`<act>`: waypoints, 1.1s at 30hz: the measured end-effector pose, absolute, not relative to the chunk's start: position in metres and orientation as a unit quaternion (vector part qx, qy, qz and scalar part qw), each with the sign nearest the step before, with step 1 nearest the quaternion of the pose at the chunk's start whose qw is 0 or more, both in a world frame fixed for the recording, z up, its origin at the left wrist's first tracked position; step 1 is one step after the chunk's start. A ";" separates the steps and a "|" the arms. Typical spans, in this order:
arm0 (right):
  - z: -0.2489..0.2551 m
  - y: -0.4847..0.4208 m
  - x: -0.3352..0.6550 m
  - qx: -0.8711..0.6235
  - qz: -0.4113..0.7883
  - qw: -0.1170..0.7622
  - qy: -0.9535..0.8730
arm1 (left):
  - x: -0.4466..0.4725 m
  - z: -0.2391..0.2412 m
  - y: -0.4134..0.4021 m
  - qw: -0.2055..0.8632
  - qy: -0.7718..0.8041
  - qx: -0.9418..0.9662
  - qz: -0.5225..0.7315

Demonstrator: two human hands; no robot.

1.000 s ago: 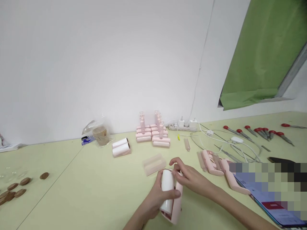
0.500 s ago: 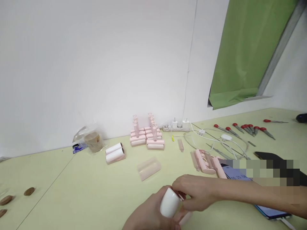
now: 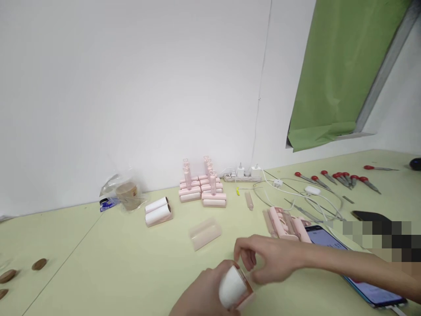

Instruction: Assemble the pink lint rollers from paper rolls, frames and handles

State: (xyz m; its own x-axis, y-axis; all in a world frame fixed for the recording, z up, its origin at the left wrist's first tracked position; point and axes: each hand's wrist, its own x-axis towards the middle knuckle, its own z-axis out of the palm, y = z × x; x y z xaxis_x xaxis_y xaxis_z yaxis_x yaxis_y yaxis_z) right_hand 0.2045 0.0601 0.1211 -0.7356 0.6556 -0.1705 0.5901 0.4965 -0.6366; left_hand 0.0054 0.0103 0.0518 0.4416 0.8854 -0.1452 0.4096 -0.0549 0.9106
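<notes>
My left hand (image 3: 205, 289) grips a lint roller (image 3: 232, 287) at the bottom centre, its white roll facing me and a pink part showing along its right side. Just right of the roll, my right hand (image 3: 268, 259) has its fingers bent and its thumb apart from them. Nothing clear shows between them, though the thumb is close to the roller's end and blurred. Beyond my hands lies a translucent pink cover (image 3: 205, 233). Two white rolls (image 3: 158, 215) rest in a pink tray to the left of it.
Several pink lint rollers (image 3: 213, 199) stand by the wall. Pink handle parts (image 3: 286, 224) lie beside a lit phone (image 3: 368, 281) under my right forearm. A power strip (image 3: 241, 177), cables, red-ended tools (image 3: 342, 177) and a bagged cup (image 3: 127, 195) are farther back.
My right hand has lifted slightly away from the roller's end and its fingers have parted. The roller has tilted in my left hand, showing more of its pink side.
</notes>
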 end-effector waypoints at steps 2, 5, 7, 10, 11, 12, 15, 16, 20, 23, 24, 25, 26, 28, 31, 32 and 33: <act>0.123 0.066 0.212 -0.371 0.374 0.109 -0.843 | 0.008 0.049 0.016 0.496 0.481 0.671 0.268; 0.101 0.071 0.219 -0.399 0.407 0.195 -0.798 | 0.015 0.050 0.022 0.497 0.490 0.624 0.351; 0.074 0.067 0.214 -0.384 0.488 0.222 -0.751 | 0.019 0.050 0.024 0.487 0.487 0.601 0.405; 0.038 0.053 0.193 -0.297 0.617 0.281 -0.672 | 0.023 0.045 0.024 0.471 0.465 0.605 0.442; 0.031 0.048 0.185 -0.278 0.640 0.303 -0.649 | 0.023 0.043 0.023 0.476 0.457 0.609 0.441; 0.027 0.043 0.178 -0.267 0.653 0.326 -0.629 | 0.023 0.041 0.022 0.484 0.451 0.611 0.435; 0.031 0.035 0.164 -0.274 0.649 0.378 -0.601 | 0.016 0.037 0.022 0.486 0.444 0.632 0.409; 0.034 0.036 0.163 -0.282 0.637 0.389 -0.603 | 0.011 0.036 0.024 0.469 0.439 0.651 0.404; 0.051 0.054 0.170 -0.348 0.556 0.420 -0.627 | -0.018 0.029 0.046 0.340 0.469 0.669 0.466; 0.068 0.075 0.179 -0.392 0.470 0.421 -0.669 | -0.039 0.017 0.064 0.292 0.588 0.606 0.449; 0.075 0.082 0.180 -0.388 0.439 0.413 -0.698 | -0.043 0.014 0.067 0.296 0.611 0.604 0.418; 0.081 0.089 0.181 -0.373 0.410 0.402 -0.728 | -0.045 0.011 0.069 0.304 0.619 0.611 0.389; 0.087 0.094 0.182 -0.355 0.384 0.388 -0.759 | -0.045 0.008 0.068 0.313 0.614 0.625 0.366; 0.096 0.102 0.180 -0.326 0.339 0.350 -0.810 | -0.042 0.007 0.064 0.325 0.588 0.658 0.340; 0.097 0.107 0.177 -0.300 0.270 0.279 -0.871 | -0.034 0.009 0.056 0.341 0.565 0.684 0.310; 0.095 0.107 0.175 -0.294 0.247 0.253 -0.888 | -0.033 0.010 0.055 0.345 0.563 0.689 0.298; 0.092 0.107 0.174 -0.290 0.226 0.231 -0.901 | -0.032 0.010 0.054 0.348 0.562 0.692 0.289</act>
